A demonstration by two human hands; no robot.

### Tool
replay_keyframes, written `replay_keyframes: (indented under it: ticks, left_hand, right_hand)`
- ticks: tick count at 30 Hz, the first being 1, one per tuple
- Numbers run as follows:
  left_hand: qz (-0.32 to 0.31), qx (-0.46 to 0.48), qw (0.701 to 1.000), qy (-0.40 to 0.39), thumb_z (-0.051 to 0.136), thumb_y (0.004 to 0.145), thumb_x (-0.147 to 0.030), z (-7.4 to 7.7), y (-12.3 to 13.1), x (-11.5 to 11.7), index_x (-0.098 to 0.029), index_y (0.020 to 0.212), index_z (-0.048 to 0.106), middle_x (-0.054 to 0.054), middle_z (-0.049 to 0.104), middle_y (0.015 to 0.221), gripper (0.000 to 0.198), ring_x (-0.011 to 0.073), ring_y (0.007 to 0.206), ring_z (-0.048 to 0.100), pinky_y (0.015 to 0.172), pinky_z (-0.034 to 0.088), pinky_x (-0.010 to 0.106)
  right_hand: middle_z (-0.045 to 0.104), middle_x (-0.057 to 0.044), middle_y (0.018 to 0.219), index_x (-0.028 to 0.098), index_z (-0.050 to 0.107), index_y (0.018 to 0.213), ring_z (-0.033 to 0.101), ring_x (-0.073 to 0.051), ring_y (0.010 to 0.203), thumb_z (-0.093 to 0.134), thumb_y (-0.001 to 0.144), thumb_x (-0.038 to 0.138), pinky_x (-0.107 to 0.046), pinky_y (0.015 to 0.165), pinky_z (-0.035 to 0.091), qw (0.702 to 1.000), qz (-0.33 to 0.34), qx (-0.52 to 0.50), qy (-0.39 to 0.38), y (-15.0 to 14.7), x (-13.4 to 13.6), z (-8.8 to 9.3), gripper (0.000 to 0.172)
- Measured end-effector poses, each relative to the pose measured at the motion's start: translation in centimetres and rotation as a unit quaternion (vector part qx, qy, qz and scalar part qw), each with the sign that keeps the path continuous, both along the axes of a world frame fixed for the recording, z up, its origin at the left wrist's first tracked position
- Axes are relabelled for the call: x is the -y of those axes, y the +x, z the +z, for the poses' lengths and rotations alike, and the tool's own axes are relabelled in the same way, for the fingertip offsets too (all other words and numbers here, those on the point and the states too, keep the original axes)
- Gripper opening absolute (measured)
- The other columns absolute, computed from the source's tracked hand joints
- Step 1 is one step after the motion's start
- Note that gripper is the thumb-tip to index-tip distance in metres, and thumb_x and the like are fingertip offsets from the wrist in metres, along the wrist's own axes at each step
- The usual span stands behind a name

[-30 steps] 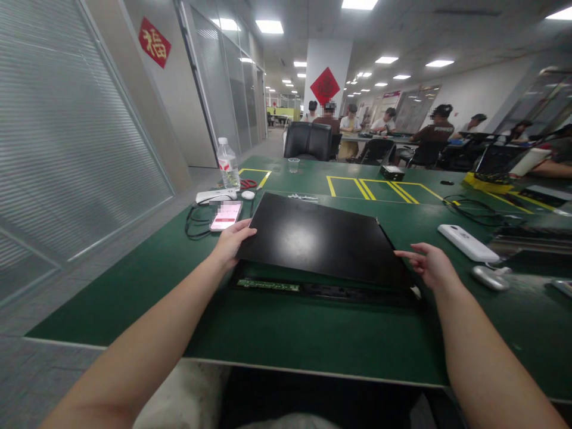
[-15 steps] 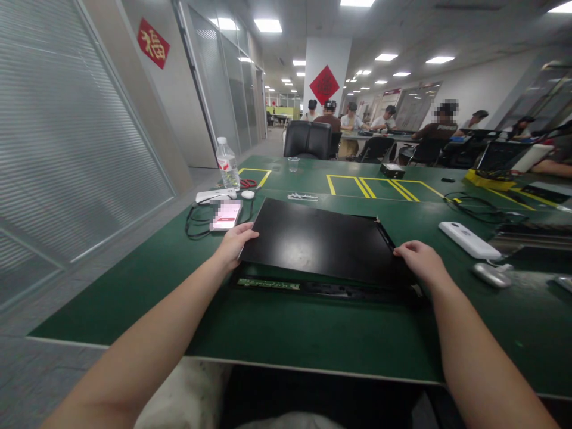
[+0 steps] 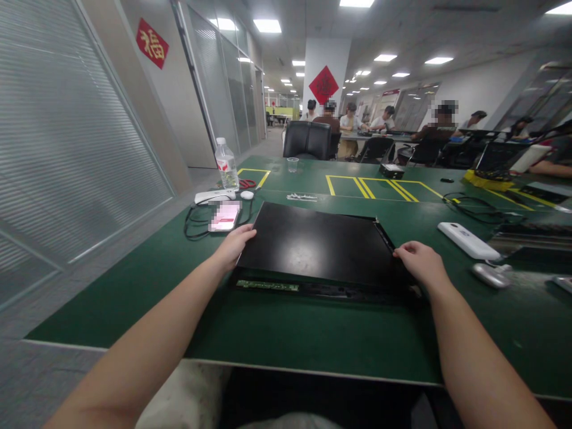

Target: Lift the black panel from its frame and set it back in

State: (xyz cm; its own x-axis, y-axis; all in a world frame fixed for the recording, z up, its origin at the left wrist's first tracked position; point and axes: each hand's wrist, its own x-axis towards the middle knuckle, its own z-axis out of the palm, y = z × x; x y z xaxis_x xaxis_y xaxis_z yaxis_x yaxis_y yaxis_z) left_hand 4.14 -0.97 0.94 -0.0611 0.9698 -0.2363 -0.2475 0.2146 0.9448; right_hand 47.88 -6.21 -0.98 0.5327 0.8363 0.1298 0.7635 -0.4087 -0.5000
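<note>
Left hand, one: clamped on the left edge of a flat black panel, thumb on top, remaining fingers mostly out of sight. Right hand, one: thumb and fingertips bunched narrowly at the right rim of a dark frame, beside the panel's right edge; firm pinch or mere touch, impossible to tell. Black panel: rectangular, glossy, with a pale reflection near the middle. Lies over the dark frame, in front of the person, on a green table; full seating in the frame, not discernible. Green circuit strip: set along the frame's near side, toward the left, uncovered. Beyond the left hand: lit smartphone, partly pixelated; black cable, looped just beside; white device; water bottle, upright; red-handled scissors. Farther back: clear plastic cup, upright; black box. Beyond the right hand: long white device, near a silver rounded object. In the background: several seated people.
</note>
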Motion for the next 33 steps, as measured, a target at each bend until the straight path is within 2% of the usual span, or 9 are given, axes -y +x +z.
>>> replay_keyframes:
  ticks: [8,12,19,24,33]
  left_hand:
    - [-0.033,0.009,0.999,-0.022,0.060,0.083,-0.005,0.2,-0.2,-0.1,-0.012,0.122,0.073,0.009,0.081,0.083,0.042,0.0217,0.071,0.077,0.057,0.056,0.026]
    - [-0.036,0.016,0.999,-0.012,0.059,0.084,-0.005,0.0,-0.3,-0.3,-0.013,0.124,0.073,0.009,0.081,0.087,0.042,0.0217,0.073,0.077,0.058,0.057,0.026]
    - [-0.049,0.032,0.998,0.003,0.074,0.078,-0.010,-1.0,-0.8,-0.8,-0.014,0.125,0.073,0.012,0.082,0.096,0.047,0.0248,0.081,0.078,0.068,0.061,0.030]
    - [-0.047,0.029,0.998,0.005,0.070,0.081,-0.010,-1.0,-0.6,-0.7,-0.015,0.124,0.074,0.011,0.082,0.096,0.043,0.0246,0.083,0.078,0.072,0.061,0.031]
    - [-0.036,0.028,0.999,0.003,0.065,0.085,-0.008,-0.9,-0.4,-0.5,-0.015,0.122,0.075,0.010,0.082,0.093,0.039,0.0219,0.080,0.078,0.067,0.060,0.027]
  right_hand:
    - [0.073,-0.008,0.084,0.023,0.072,0.077,0.063,-0.023,0.076,0.061,0.075,0.037,-0.032,0.064,0.042,1.000,-0.008,0.010,0.008,0.2,0.1,0.1,0.018]
    - [0.073,-0.009,0.083,0.023,0.073,0.078,0.064,-0.024,0.076,0.061,0.076,0.038,-0.033,0.064,0.043,1.000,-0.005,0.017,-0.003,0.4,0.1,-0.1,0.019]
    - [0.073,-0.008,0.079,0.023,0.072,0.076,0.064,-0.024,0.072,0.062,0.077,0.038,-0.033,0.063,0.043,1.000,0.003,0.030,0.007,0.7,-0.2,-0.8,0.018]
    - [0.073,-0.009,0.081,0.023,0.072,0.076,0.064,-0.024,0.073,0.062,0.077,0.038,-0.033,0.064,0.043,1.000,0.001,0.025,0.012,0.6,-0.3,-0.9,0.018]
    - [0.073,-0.008,0.080,0.023,0.070,0.074,0.063,-0.023,0.074,0.062,0.076,0.037,-0.033,0.064,0.043,1.000,-0.004,0.007,0.014,0.3,-0.2,-0.5,0.017]
